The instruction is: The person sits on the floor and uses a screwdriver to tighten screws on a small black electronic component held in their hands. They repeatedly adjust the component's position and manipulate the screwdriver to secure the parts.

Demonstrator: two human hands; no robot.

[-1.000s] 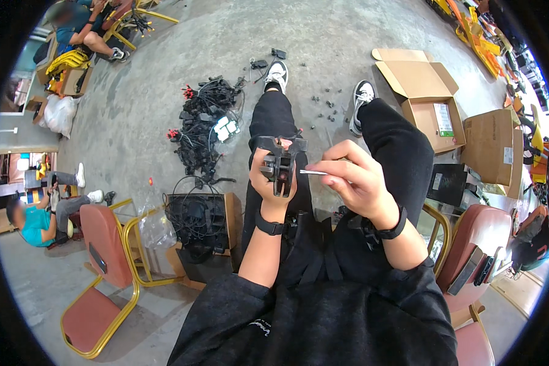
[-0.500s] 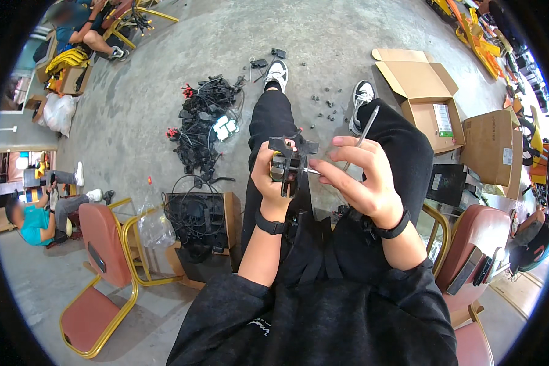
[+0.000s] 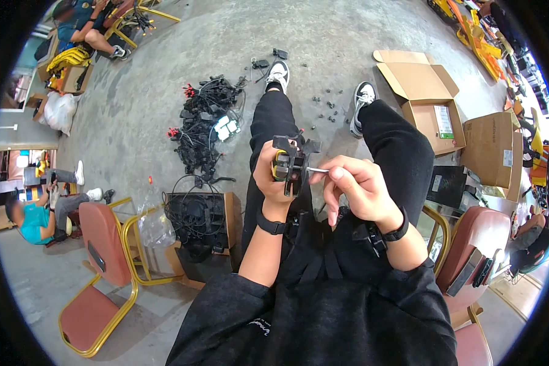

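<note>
My left hand (image 3: 269, 178) is wrapped round a black mechanical part (image 3: 294, 160) with a bit of yellow on its left side, held up above my lap. My right hand (image 3: 357, 189) pinches a thin silvery metal rod (image 3: 318, 170), apparently a hex key, between thumb and finger, the other fingers curled below. The rod lies level against the right side of the black part; whether its tip sits inside, I cannot tell. Several small black pieces (image 3: 330, 105) lie on the concrete floor between my shoes.
A black cable pile (image 3: 204, 116) lies left of my leg, beside a cable-filled box (image 3: 229, 213). An open carton (image 3: 412, 82) and closed carton (image 3: 488, 146) are right. Padded chairs (image 3: 91, 317) flank me. Co-workers (image 3: 36, 226) sit at left, upper left and far right.
Half a second ago my right fingers were spread with a long rod upright among them; now they are curled and only the level rod shows. The black part has turned slightly in my left hand.
</note>
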